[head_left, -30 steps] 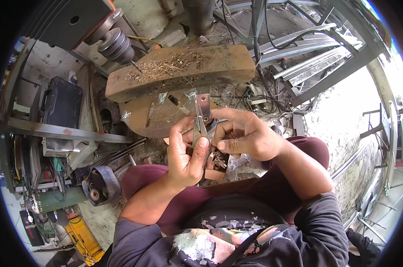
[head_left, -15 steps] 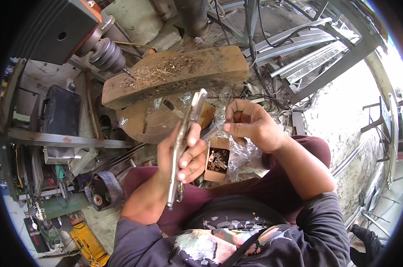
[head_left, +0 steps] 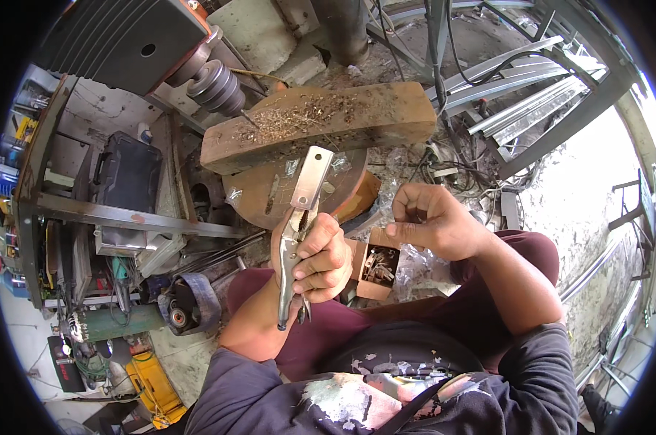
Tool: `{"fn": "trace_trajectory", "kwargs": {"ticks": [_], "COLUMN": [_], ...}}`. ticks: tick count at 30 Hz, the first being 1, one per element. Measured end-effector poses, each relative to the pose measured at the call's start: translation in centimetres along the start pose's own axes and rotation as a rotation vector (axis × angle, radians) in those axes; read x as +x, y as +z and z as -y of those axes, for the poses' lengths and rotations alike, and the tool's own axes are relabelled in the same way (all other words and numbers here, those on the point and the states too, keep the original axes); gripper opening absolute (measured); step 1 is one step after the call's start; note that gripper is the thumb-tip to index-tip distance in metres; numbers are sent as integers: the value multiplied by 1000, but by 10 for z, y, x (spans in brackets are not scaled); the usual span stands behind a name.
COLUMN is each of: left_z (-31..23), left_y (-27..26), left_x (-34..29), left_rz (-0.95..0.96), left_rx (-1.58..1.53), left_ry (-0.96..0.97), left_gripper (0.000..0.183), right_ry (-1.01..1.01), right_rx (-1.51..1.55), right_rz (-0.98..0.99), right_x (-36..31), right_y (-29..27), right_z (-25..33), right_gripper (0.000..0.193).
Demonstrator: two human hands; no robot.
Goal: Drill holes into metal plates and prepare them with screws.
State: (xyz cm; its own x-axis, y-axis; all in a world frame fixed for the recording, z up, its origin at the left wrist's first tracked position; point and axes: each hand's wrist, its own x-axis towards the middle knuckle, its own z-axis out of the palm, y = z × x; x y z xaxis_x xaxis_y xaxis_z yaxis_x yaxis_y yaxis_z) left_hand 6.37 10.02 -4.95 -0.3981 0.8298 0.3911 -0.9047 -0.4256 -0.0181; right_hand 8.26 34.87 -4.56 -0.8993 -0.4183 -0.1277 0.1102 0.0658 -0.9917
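Observation:
My left hand (head_left: 324,262) is wrapped round a pair of locking pliers (head_left: 287,264), held up in front of my lap. Clamped in the pliers' jaws is a flat metal plate (head_left: 311,177), its broad face turned up, with a small hole near each end. My right hand (head_left: 444,223) hovers to the right, apart from the pliers, with its fingers curled in and the thumb close to the forefinger. Whether a small piece sits in that pinch is hidden. Between and below the hands stands an open cardboard box (head_left: 375,288) of small metal pieces.
Ahead lies a thick wooden block (head_left: 393,112) covered in shavings, over a round plate (head_left: 252,192). A drill chuck (head_left: 217,87) with its bit points down at the block from the upper left. Metal profiles (head_left: 531,90) lie at the far right; a black case (head_left: 127,174) stands left.
The metal plate has turned from edge-on to showing its broad face as my left hand rotated the pliers. My right hand keeps its curled shape. The whole view has shifted slightly.

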Motion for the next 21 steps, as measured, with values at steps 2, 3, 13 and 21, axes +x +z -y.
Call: {"fn": "trace_trajectory", "kwargs": {"ticks": [2,3,13,21], "left_z": [1,1,0,29], "left_y": [-1,-1,1,15], "left_x": [0,-1,-2,-2], "left_rz": [11,19,9,-891], "left_rx": [-13,-26,69,1711], "left_ry": [-15,-30,-75,476], "left_gripper": [33,33,39,42], "right_ry": [-20,-16,-70,119], "right_rx": [-41,-52,-109,10], "right_rz": [27,36,25,107], "right_x": [-1,-1,-2,-4], "right_y": [0,1,-1,-1], "right_z": [1,2,-4,9], "right_gripper": [25,24,29,34]}}
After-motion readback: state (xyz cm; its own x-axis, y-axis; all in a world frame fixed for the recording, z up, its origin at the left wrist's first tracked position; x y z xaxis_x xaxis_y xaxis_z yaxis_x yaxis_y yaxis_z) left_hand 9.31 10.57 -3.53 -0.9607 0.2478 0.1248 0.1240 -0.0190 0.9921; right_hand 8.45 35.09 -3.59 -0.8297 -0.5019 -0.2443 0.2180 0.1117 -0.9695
